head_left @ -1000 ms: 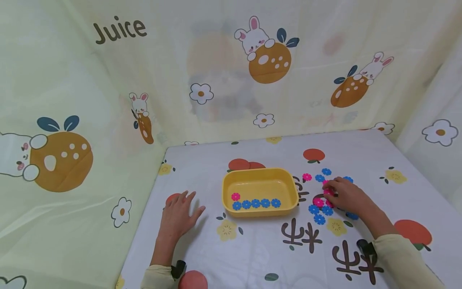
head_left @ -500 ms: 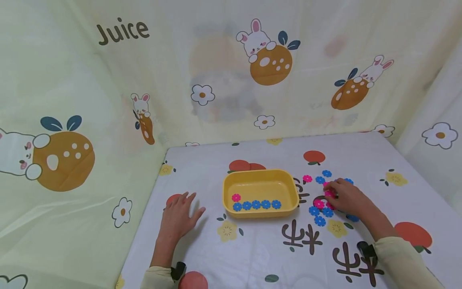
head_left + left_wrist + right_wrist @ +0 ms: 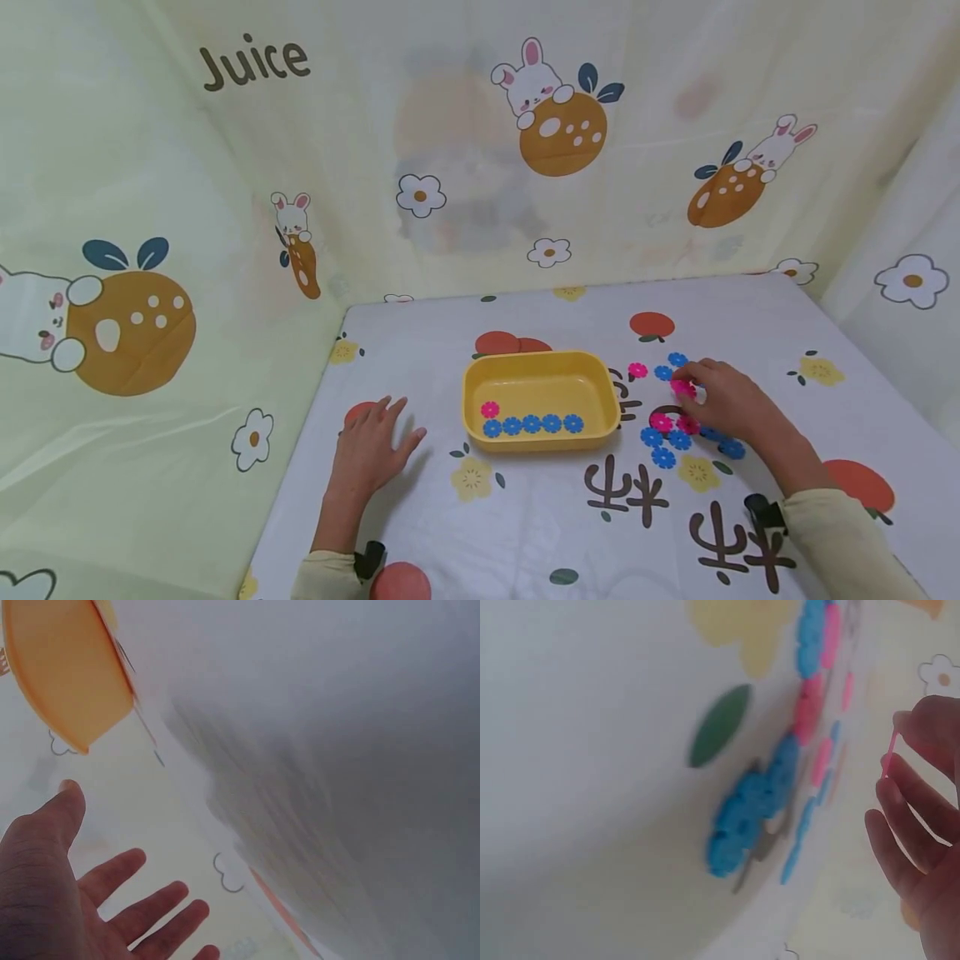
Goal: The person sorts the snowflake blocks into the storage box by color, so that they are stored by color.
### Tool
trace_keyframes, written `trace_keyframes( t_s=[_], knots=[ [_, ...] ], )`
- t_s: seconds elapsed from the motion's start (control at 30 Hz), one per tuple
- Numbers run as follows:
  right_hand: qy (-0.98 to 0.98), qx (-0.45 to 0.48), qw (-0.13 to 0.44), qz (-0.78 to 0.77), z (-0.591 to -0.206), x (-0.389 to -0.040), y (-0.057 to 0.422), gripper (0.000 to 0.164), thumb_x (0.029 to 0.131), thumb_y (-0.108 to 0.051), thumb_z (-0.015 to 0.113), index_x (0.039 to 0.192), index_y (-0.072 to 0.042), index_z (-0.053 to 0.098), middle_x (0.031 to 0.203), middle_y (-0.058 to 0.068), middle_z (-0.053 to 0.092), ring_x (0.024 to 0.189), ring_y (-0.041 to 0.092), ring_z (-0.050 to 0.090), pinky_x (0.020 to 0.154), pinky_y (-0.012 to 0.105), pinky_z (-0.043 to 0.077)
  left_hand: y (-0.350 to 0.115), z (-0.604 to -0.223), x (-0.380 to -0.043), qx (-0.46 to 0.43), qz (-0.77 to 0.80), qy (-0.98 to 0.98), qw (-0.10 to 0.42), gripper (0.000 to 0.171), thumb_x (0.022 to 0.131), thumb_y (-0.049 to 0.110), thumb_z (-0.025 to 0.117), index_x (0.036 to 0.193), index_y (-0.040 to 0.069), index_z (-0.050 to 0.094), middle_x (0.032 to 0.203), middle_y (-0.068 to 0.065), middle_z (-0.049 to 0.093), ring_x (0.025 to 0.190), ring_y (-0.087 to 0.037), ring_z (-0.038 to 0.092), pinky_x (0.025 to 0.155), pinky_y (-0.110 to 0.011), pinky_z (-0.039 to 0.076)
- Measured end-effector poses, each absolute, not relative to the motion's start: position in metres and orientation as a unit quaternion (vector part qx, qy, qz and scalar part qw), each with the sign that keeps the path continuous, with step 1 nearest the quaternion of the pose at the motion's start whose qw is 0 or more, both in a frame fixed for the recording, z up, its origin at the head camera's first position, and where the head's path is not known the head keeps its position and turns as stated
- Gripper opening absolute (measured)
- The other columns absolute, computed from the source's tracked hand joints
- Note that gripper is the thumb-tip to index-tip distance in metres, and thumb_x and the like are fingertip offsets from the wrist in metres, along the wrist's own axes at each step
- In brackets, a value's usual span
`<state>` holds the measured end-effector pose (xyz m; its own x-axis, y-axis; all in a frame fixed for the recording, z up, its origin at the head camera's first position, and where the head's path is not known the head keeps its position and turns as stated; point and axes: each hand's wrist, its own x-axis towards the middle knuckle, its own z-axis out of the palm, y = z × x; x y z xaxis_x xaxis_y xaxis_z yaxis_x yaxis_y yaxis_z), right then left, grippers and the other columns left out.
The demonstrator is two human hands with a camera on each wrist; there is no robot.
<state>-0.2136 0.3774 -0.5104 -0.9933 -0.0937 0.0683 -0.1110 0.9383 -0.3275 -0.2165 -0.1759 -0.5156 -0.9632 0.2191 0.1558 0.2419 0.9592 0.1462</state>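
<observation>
In the head view my right hand (image 3: 729,404) pinches a pink flower-shaped disc (image 3: 683,388) between thumb and fingertips. Seen edge-on in the right wrist view, that disc (image 3: 890,754) is a thin pink line held off the table. Below and around the hand lie loose blue flower discs (image 3: 663,457) and pink ones (image 3: 661,422). My left hand (image 3: 369,450) holds nothing, fingers spread low over the table's left side. Between the hands stands a yellow tray (image 3: 551,387). Inside it, a row of blue flower discs (image 3: 531,424) runs along the near side, with one pink disc (image 3: 490,409) behind its left end.
A white printed cloth (image 3: 525,533) covers the table; its fruits, flowers and letters are flat print. Patterned curtains (image 3: 465,125) enclose the back and sides. A single pink disc (image 3: 637,370) lies just right of the tray, near two blue discs (image 3: 664,373).
My right hand has risen slightly from the pile with a pink disc in its fingertips, uncovering blue discs beneath the wrist. The left hand and tray have stayed put.
</observation>
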Motion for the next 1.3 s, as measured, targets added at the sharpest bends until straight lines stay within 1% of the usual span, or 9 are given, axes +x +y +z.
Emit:
trace_keyframes(
  t_s=[0.13,0.33,0.43,0.57,0.67,0.8,0.93,1.17,1.3],
  knots=[
    [-0.985,0.048,0.032,0.165,-0.499,-0.212,0.375,0.051,0.089,-0.017,0.088,0.131,0.000,0.066,0.127,0.030,0.062,0.114,0.049,0.064,0.093,0.065,0.058,-0.176,-0.515,-0.217,-0.117,-0.083,-0.987,0.072,0.074,0.101,0.062,0.066,0.156,0.014,0.057,0.158,-0.020,0.056,0.141,-0.042,0.057,0.108,-0.067,0.050],
    [-0.983,0.037,0.033,0.176,-0.487,-0.211,0.372,0.054,0.090,-0.015,0.086,0.136,-0.002,0.063,0.137,0.032,0.056,0.117,0.052,0.062,0.087,0.061,0.062,-0.177,-0.515,-0.216,-0.119,-0.085,-0.986,0.076,0.073,0.101,0.061,0.066,0.156,0.014,0.057,0.157,-0.020,0.056,0.141,-0.042,0.057,0.109,-0.066,0.050],
    [-0.983,0.039,0.033,0.179,-0.483,-0.211,0.370,0.053,0.090,-0.016,0.086,0.137,-0.003,0.063,0.139,0.032,0.055,0.120,0.053,0.061,0.089,0.062,0.061,-0.177,-0.516,-0.216,-0.119,-0.086,-0.986,0.076,0.073,0.100,0.061,0.067,0.156,0.013,0.058,0.157,-0.020,0.056,0.141,-0.042,0.057,0.109,-0.066,0.050],
    [-0.980,0.055,0.052,0.184,-0.481,-0.210,0.362,0.051,0.090,-0.014,0.087,0.135,-0.003,0.065,0.136,0.030,0.059,0.119,0.051,0.062,0.090,0.062,0.061,-0.177,-0.515,-0.217,-0.117,-0.087,-0.986,0.075,0.073,0.100,0.061,0.066,0.156,0.014,0.057,0.157,-0.020,0.056,0.141,-0.041,0.057,0.109,-0.066,0.050],
    [-0.975,0.068,0.070,0.197,-0.479,-0.211,0.353,0.050,0.088,-0.012,0.088,0.133,-0.004,0.067,0.133,0.028,0.061,0.117,0.050,0.064,0.086,0.059,0.063,-0.176,-0.515,-0.217,-0.117,-0.086,-0.987,0.073,0.074,0.101,0.062,0.065,0.156,0.014,0.057,0.158,-0.020,0.056,0.142,-0.041,0.057,0.109,-0.066,0.050],
    [-0.970,0.082,0.074,0.218,-0.476,-0.212,0.340,0.049,0.088,-0.011,0.088,0.132,-0.005,0.067,0.130,0.026,0.064,0.117,0.049,0.064,0.085,0.056,0.064,-0.176,-0.515,-0.217,-0.116,-0.088,-0.987,0.068,0.074,0.101,0.062,0.065,0.156,0.014,0.057,0.158,-0.020,0.055,0.143,-0.041,0.056,0.110,-0.066,0.049],
    [-0.966,0.111,0.077,0.222,-0.472,-0.214,0.328,0.046,0.088,-0.010,0.087,0.130,-0.004,0.069,0.125,0.022,0.067,0.114,0.045,0.067,0.086,0.055,0.064,-0.176,-0.514,-0.217,-0.117,-0.091,-0.987,0.068,0.073,0.101,0.062,0.065,0.156,0.014,0.057,0.158,-0.020,0.055,0.143,-0.041,0.056,0.111,-0.066,0.049],
    [-0.960,0.154,0.076,0.219,-0.470,-0.221,0.305,0.040,0.092,-0.012,0.085,0.129,-0.004,0.071,0.123,0.018,0.070,0.112,0.039,0.070,0.088,0.052,0.064,-0.178,-0.514,-0.216,-0.134,-0.087,-0.982,0.101,0.071,0.101,0.060,0.067,0.153,0.013,0.060,0.153,-0.021,0.060,0.134,-0.044,0.062,0.105,-0.064,0.053],
    [-0.956,0.176,0.078,0.220,-0.471,-0.226,0.292,0.037,0.094,-0.014,0.084,0.128,-0.005,0.072,0.120,0.015,0.071,0.108,0.034,0.072,0.086,0.049,0.065,-0.178,-0.515,-0.216,-0.136,-0.087,-0.982,0.103,0.070,0.101,0.060,0.067,0.153,0.013,0.060,0.153,-0.021,0.060,0.133,-0.044,0.063,0.105,-0.063,0.053]
  ],
)
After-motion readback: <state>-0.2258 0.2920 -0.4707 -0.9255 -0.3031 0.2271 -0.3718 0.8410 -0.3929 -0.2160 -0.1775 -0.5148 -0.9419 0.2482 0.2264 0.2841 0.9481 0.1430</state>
